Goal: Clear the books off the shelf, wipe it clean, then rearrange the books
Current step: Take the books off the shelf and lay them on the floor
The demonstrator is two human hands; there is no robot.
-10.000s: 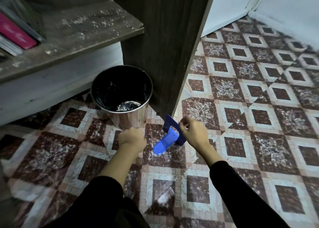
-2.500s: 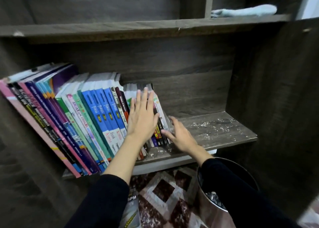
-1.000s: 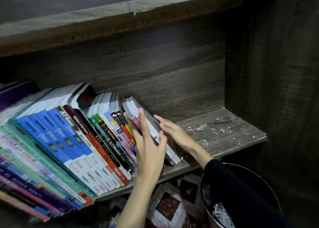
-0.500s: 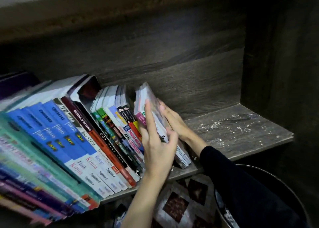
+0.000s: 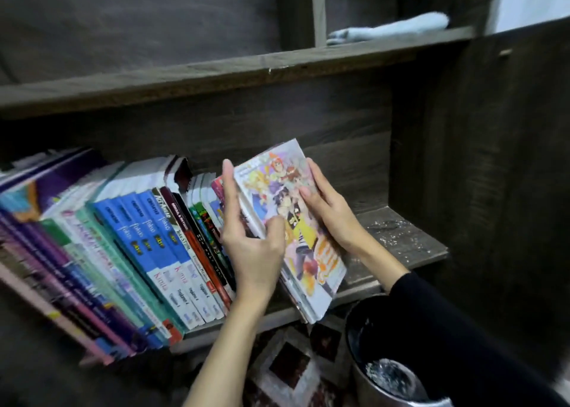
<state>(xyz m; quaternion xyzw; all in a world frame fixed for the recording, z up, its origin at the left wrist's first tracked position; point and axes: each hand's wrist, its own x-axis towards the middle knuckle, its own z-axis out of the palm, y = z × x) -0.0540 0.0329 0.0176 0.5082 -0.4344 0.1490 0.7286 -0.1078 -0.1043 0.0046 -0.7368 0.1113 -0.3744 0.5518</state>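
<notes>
A small stack of comic books [image 5: 293, 221] with a bright cartoon cover is lifted and tilted out past the front edge of the dusty wooden shelf [image 5: 407, 246]. My left hand [image 5: 249, 243] grips its spine side, thumb across the cover. My right hand [image 5: 327, 209] holds its right edge, fingers curled round the cover. Left of the stack, a long row of leaning books [image 5: 138, 252] with blue, green and purple spines stays on the shelf.
A metal bin [image 5: 385, 372] with dust inside stands on the patterned floor at lower right, under my right sleeve. A pale blue cloth [image 5: 388, 30] lies on the shelf above. The cabinet's dark side wall [image 5: 493, 175] closes the right.
Both hands closed round the rightmost few books and pulled them out and up from the row. The cover now faces me. The view has risen, showing the upper shelf and cloth.
</notes>
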